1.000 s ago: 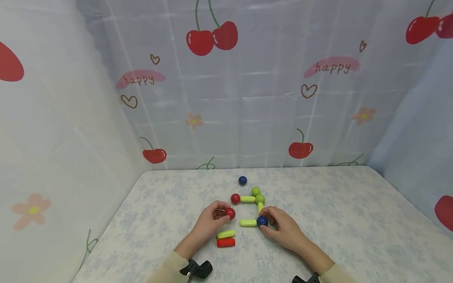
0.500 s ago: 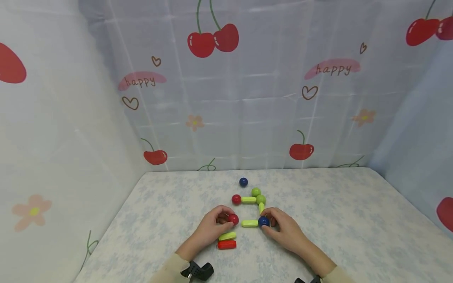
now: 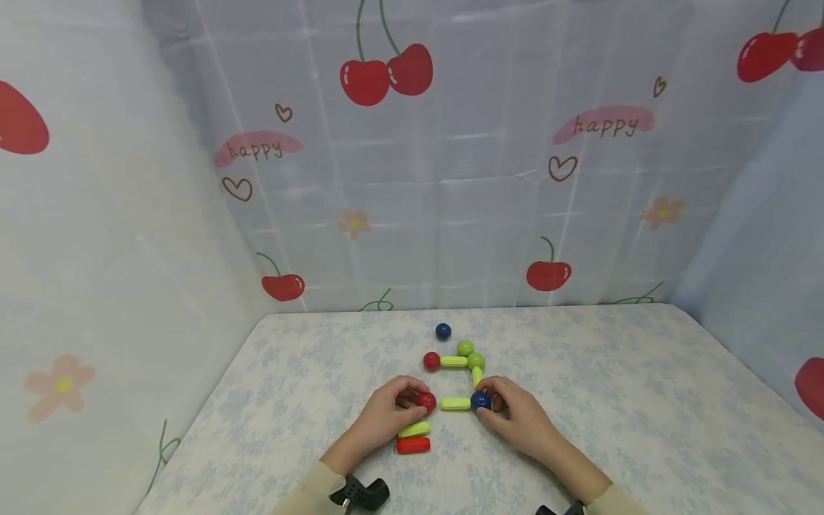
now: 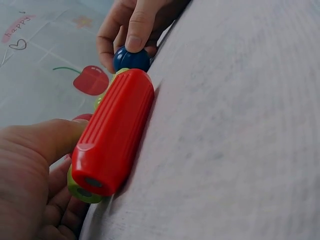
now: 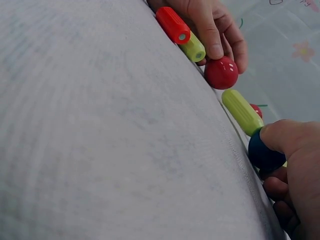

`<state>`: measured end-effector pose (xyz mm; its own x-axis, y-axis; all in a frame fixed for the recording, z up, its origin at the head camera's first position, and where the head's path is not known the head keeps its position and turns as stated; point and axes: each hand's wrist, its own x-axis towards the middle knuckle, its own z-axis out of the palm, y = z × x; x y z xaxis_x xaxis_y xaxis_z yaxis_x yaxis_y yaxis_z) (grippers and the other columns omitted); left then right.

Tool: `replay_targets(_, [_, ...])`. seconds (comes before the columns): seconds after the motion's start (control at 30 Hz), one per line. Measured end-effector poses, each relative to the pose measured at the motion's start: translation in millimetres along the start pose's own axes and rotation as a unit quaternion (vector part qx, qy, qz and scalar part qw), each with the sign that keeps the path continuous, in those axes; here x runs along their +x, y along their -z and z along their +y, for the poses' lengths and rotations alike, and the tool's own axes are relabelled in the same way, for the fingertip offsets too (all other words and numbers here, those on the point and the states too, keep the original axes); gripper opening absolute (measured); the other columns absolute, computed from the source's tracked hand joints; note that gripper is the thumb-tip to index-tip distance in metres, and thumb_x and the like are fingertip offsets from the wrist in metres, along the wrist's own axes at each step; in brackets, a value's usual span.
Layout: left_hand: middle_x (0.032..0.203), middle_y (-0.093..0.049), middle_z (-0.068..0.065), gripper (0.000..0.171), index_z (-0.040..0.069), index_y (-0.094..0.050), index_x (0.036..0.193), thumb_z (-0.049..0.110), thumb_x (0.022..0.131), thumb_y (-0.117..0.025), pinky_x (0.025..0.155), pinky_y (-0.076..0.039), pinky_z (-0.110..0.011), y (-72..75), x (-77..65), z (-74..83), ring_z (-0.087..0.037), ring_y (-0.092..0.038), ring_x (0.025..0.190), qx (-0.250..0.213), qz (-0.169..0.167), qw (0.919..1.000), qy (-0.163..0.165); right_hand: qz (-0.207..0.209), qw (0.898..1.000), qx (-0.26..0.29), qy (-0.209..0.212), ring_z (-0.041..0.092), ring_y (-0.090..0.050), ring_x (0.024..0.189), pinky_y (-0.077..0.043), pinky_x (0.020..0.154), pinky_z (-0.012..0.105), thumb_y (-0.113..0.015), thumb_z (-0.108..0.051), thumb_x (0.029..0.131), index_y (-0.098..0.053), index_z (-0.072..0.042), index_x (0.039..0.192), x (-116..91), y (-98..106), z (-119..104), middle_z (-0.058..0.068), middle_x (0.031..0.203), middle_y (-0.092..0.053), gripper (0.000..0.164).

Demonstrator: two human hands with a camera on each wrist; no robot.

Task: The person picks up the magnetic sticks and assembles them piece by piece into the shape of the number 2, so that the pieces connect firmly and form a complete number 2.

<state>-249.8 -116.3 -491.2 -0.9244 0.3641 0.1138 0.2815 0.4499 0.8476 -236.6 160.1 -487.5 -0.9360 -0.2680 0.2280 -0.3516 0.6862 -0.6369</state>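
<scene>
Six balls (image 3: 431,361), four yellow-green rods (image 3: 455,404), one red rod (image 3: 413,445)

Clock centred on the near yellow-green ribbed rod (image 3: 455,404): at nine, only a narrow gap separates it from the glossy red ball (image 3: 428,402) in the left hand (image 3: 386,411). Three o'clock is blocked by the glossy dark-blue ball (image 3: 480,400) and the right hand (image 3: 523,415); twelve, by a far yellow-green rod (image 3: 453,362). Towards eight lies a stubby red ribbed rod (image 3: 413,445). Passage is wide over the pale mottled worktop (image 3: 611,372) outside the right hand at three, narrower at six.
</scene>
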Motion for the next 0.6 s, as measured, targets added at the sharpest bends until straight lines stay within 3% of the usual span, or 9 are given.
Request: replay_targets(0.6, [0.107,-0.069,0.003,0.027,0.023,-0.065,0.118,0.027,0.092,-0.073,0.080,-0.051,-0.022,-2.0,0.7,0.0,-0.009,-0.062,0.091,0.018,0.011,0.9998,-0.004,0.005,1.000,0.016,-0.007,0.003,-0.051,0.077,-0.046,0.069,0.022,-0.076,-0.023,0.089,-0.062,-0.024,0.117,-0.3,-0.3,0.2,-0.009,0.097,-0.063,0.031])
